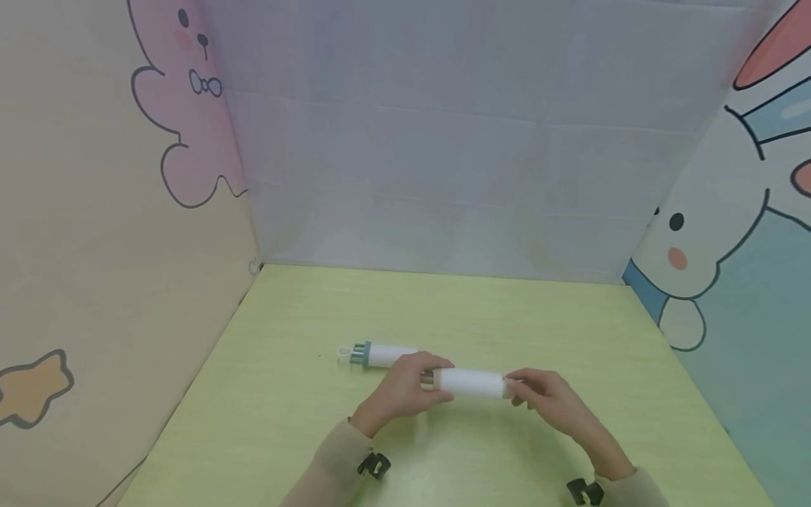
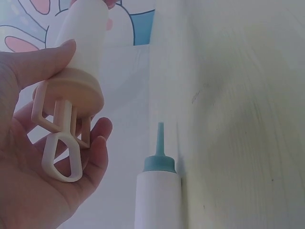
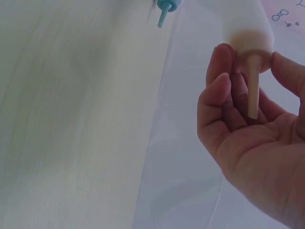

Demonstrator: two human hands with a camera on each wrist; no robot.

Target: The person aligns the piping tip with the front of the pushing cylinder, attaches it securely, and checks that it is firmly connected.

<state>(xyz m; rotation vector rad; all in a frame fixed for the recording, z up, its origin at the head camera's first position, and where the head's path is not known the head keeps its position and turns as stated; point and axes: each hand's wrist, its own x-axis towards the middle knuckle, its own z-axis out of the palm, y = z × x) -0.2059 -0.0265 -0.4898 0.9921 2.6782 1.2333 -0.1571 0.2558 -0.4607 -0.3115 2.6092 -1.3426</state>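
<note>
Both hands hold a white syringe-like tube with beige ends (image 1: 472,383) level above the table. My left hand (image 1: 405,386) grips its handle end, the thumb against the barrel. In the left wrist view a white ring-shaped plunger handle (image 2: 63,157) sticks out between beige brackets above the palm. My right hand (image 1: 550,400) pinches the other end by its beige cap, and the thin nozzle (image 3: 253,90) points into the palm. Behind the left hand lies a second white tube with teal ends (image 1: 385,355), partly hidden by that hand. Its teal nozzle (image 2: 160,143) shows in the left wrist view.
Under the hands is a pale yellow-green table (image 1: 304,310). A plain light cloth wall (image 1: 443,141) closes off the back. Printed cloth panels with cartoon animals stand on the left (image 1: 114,246) and right (image 1: 760,296).
</note>
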